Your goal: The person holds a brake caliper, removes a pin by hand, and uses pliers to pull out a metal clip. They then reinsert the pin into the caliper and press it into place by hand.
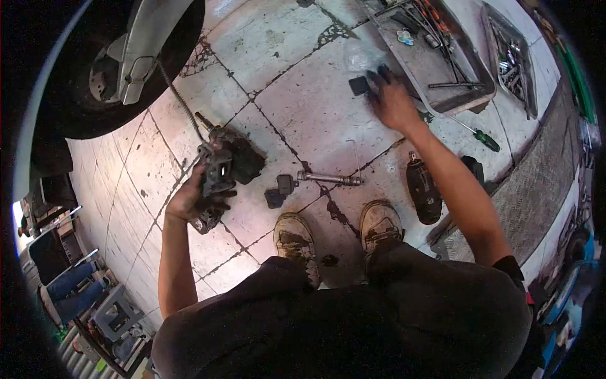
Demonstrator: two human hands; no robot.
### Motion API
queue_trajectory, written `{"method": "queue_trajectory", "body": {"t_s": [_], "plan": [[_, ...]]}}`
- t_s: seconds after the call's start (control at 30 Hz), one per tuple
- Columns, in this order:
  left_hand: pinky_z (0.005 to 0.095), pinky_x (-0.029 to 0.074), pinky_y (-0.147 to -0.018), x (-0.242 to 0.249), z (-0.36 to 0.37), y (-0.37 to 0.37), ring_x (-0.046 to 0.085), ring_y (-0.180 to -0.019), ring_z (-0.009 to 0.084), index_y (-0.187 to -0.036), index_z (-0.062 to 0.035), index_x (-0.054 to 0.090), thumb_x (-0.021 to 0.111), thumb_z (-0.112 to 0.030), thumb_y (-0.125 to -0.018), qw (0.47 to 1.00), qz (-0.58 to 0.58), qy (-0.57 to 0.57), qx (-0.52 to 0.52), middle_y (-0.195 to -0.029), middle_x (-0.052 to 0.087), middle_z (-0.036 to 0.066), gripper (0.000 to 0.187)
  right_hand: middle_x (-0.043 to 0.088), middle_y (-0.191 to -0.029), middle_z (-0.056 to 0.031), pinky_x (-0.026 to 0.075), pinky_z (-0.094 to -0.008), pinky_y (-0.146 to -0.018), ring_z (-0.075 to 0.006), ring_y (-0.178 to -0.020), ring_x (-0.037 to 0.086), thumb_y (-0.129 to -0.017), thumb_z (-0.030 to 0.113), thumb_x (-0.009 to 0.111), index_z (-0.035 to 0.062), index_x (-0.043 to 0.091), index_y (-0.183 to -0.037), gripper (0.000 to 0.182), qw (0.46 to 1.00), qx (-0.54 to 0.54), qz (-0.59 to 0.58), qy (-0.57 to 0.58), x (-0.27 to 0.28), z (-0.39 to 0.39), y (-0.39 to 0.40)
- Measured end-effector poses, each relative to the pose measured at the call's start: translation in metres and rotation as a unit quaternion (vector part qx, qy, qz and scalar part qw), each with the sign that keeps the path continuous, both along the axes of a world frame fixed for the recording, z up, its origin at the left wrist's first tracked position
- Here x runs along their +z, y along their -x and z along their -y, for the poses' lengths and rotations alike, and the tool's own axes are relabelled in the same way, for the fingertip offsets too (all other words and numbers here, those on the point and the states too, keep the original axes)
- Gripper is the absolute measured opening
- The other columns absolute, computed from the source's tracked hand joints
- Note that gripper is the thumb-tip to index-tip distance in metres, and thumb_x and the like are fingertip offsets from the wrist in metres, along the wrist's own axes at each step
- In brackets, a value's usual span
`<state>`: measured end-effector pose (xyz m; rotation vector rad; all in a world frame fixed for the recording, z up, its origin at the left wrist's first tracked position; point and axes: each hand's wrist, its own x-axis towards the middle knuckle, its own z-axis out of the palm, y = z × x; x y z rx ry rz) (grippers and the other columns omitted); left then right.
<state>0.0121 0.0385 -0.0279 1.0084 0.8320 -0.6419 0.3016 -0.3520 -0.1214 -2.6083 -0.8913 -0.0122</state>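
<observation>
My left hand (pixel 201 192), its fingers blackened, is wrapped round a dark metal caliper (pixel 218 170) with a hose running up from it toward the wheel. Reaching over the floor at the upper right, my right hand (pixel 392 98) is blurred, with its fingers bent near a small black pad (pixel 359 86) and a clear plastic bag (pixel 366 58). Whether those fingers touch either one cannot be made out. Two dark brake pads (pixel 286 184) lie on the tiles in front of my shoes, beside a shiny socket extension (pixel 329 179).
A metal tray (pixel 464 101) of tools stands at the upper right, with a smaller tray (pixel 533 104) of sockets beyond it. A green-handled screwdriver (pixel 486 140) and a black power tool (pixel 423 191) lie at the right. The wheel (pixel 170 76) is at the upper left.
</observation>
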Motion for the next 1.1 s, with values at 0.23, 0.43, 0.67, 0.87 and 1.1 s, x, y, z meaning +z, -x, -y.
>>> {"method": "queue_trajectory", "body": {"t_s": [0.23, 0.43, 0.67, 0.87, 1.1], "plan": [[0.0395, 0.049, -0.093, -0.012, 0.044, 0.009, 0.060, -0.109, 0.0214, -0.140, -0.0161, 0.049, 0.039, -0.052, -0.104, 0.964, 0.114, -0.127, 0.204, -0.123, 0.064, 0.003, 0.052, 0.046, -0.141, -0.0286, 0.039, -0.0507, -0.108, -0.0469, -0.128, 0.045, -0.089, 0.018, 0.062, 0.0022, 0.048, -0.135, 0.051, 0.994, 0.010, -0.099, -0.041, -0.003, 0.011, 0.027], [0.0418, 0.055, -0.094, -0.027, 0.014, -0.003, 0.064, -0.108, 0.0277, -0.140, -0.0024, 0.047, 0.036, -0.041, -0.107, 0.943, 0.182, -0.242, 0.140, -0.127, 0.062, 0.014, 0.052, 0.043, -0.144, -0.0271, 0.038, -0.0510, -0.108, -0.0459, -0.129, 0.044, -0.086, 0.015, 0.066, 0.0052, 0.052, -0.134, 0.051, 0.997, 0.062, -0.031, -0.045, -0.012, 0.024, 0.060], [0.0431, 0.055, -0.095, -0.016, 0.002, 0.001, 0.067, -0.107, 0.0287, -0.144, -0.0025, 0.043, 0.033, -0.048, -0.106, 0.943, 0.163, -0.286, 0.048, -0.127, 0.063, 0.013, 0.060, 0.049, -0.140, -0.0214, 0.038, -0.0467, -0.110, -0.0408, -0.130, 0.045, -0.086, 0.008, 0.064, 0.0056, 0.054, -0.131, 0.045, 0.994, 0.050, -0.090, -0.047, -0.003, 0.037, 0.065], [0.0402, 0.057, -0.087, -0.019, 0.002, 0.007, 0.068, -0.103, 0.0280, -0.145, -0.0093, 0.044, 0.034, -0.052, -0.105, 0.964, 0.157, -0.181, 0.118, -0.125, 0.064, 0.011, 0.059, 0.053, -0.130, -0.0219, 0.045, -0.0468, -0.102, -0.0425, -0.119, 0.052, -0.085, 0.006, 0.063, 0.0055, 0.056, -0.128, 0.043, 0.992, 0.003, -0.124, -0.022, 0.000, 0.041, 0.046], [0.0359, 0.057, -0.082, 0.002, 0.002, 0.011, 0.068, -0.098, 0.0252, -0.144, -0.0099, 0.046, 0.042, -0.057, -0.100, 0.970, 0.138, -0.199, 0.035, -0.123, 0.066, 0.011, 0.064, 0.065, -0.100, -0.0246, 0.051, -0.0468, -0.087, -0.0416, -0.095, 0.064, -0.084, 0.006, 0.061, 0.0003, 0.062, -0.112, 0.028, 0.981, 0.004, -0.193, 0.007, 0.014, 0.040, 0.017]]}}
